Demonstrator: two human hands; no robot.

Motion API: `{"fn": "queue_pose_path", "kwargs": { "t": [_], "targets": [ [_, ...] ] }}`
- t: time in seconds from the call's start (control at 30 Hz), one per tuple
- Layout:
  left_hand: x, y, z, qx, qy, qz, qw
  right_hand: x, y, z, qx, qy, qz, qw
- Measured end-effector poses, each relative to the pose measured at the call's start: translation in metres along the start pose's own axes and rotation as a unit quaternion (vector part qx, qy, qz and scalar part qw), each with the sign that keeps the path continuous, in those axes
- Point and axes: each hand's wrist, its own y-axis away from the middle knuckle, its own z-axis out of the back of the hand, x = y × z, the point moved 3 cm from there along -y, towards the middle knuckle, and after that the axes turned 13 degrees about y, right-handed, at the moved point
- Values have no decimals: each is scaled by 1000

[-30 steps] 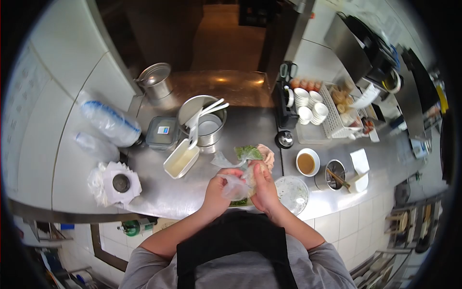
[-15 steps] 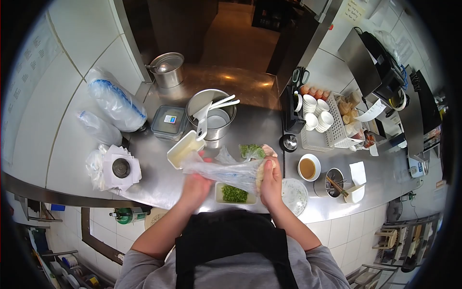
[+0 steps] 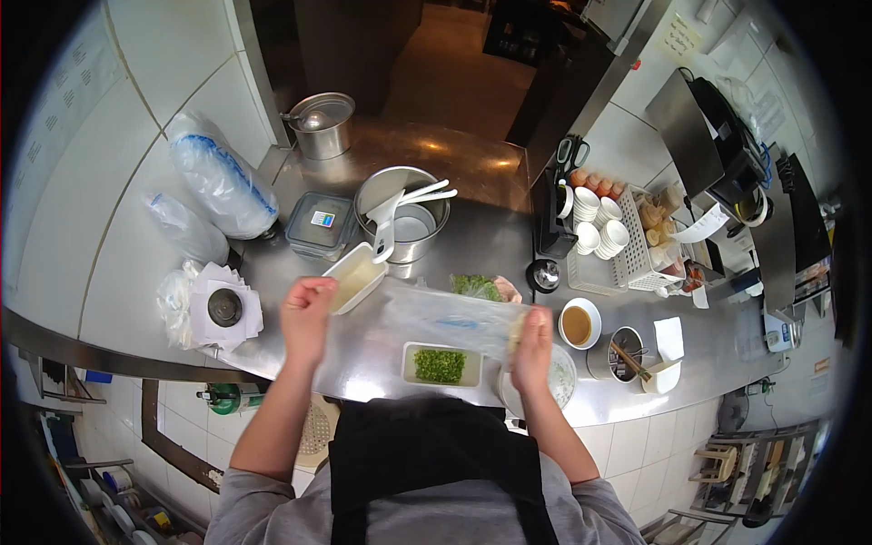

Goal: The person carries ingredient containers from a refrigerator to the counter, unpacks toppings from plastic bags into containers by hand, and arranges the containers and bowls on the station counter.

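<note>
My right hand point(image 3: 532, 350) grips one end of a clear plastic bag point(image 3: 454, 318) with blue print, which stretches leftward above the counter and is blurred. Something pale yellowish in the bag lies against my palm, too hidden to name. My left hand point(image 3: 305, 320) is raised left of the bag with its fingers curled together; whether it pinches anything is unclear. Beside that hand is a tilted white rectangular tub point(image 3: 357, 280). Beneath the bag sits a white tray point(image 3: 473, 376) of chopped green herbs point(image 3: 440, 365). Behind it lie bagged leafy greens point(image 3: 475, 286) and a pinkish piece point(image 3: 509, 290).
A metal pot point(image 3: 429, 243) with white-handled utensils and a lidded container point(image 3: 318, 229) stand behind. To the right are a bowl of brown liquid point(image 3: 578, 323), a metal canister point(image 3: 603, 362), cup stacks point(image 3: 613, 238) and a white basket point(image 3: 647, 256). A clear round lid point(image 3: 565, 389) lies near my right wrist.
My left hand has moved left and up, away from the bag's middle. The bag is now drawn out longer and flatter, and my right hand has shifted slightly right.
</note>
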Motion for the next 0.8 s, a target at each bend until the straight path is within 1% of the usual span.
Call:
{"fn": "queue_pose_path", "kwargs": {
  "t": [0.03, 0.07, 0.1, 0.13, 0.17, 0.2, 0.27, 0.3, 0.33, 0.37, 0.4, 0.43, 0.5, 0.53, 0.57, 0.6, 0.63, 0.67, 0.7, 0.77, 0.8],
  "targets": [
    [-10, -8, 11, 0, -143, -26, 989, -3, -5, 10, -30, -8, -29, 999],
    [-15, -14, 17, -1, -285, -51, 957, -4, -10, 14, -26, -7, -27, 999],
    [-9, -17, 16, -4, -284, -50, 957, -4, -12, 17, -32, -34, -19, 999],
    [-11, -13, -1, 40, -440, -191, 877, -2, -13, 18, -38, -61, -12, 997],
    [-11, -7, -15, 83, -573, -321, 750, 0, -12, 14, -34, -60, -13, 998],
    [-5, -6, -14, 80, -573, -320, 750, 5, -12, 8, -21, -28, 8, 999],
    [22, -6, -10, 137, -700, -284, 640, 22, -9, -4, -7, 36, 70, 997],
    [28, -3, -4, 133, -699, -286, 642, 30, -8, -8, -5, 37, 75, 997],
    [29, 2, -1, 162, -710, -271, 630, 37, -7, -13, -1, 56, 98, 994],
    [30, 9, 3, 192, -721, -253, 616, 40, -5, -16, 2, 74, 117, 990],
    [32, 20, 9, 221, -736, -248, 590, 35, -7, -18, 1, 69, 123, 990],
    [33, 31, 13, 223, -739, -240, 589, 38, -7, -21, 6, 68, 114, 991],
    [34, 52, 16, 247, -656, -284, 655, 51, -9, -29, 11, 157, 171, 973],
    [33, 60, 15, 246, -651, -287, 659, 52, -12, -36, 14, 210, 215, 953],
    [37, 63, 16, 246, -651, -283, 660, 53, -14, -41, 17, 211, 212, 954],
    [40, 65, 18, 239, -635, -291, 675, 61, -12, -52, 40, 283, 301, 910],
    [41, 67, 19, 230, -618, -300, 689, 69, -9, -65, 63, 348, 388, 851],
    [41, 68, 19, 231, -617, -302, 689, 72, -8, -75, 76, 373, 428, 820],
    [39, 69, 20, 228, -617, -301, 690, 76, -8, -80, 79, 373, 430, 819],
    [32, 69, 18, 228, -583, -313, 715, 83, -4, -95, 182, 450, 466, 739],
    [29, 71, 17, 225, -583, -312, 716, 85, -6, -102, 200, 459, 492, 712]
  ]
}}
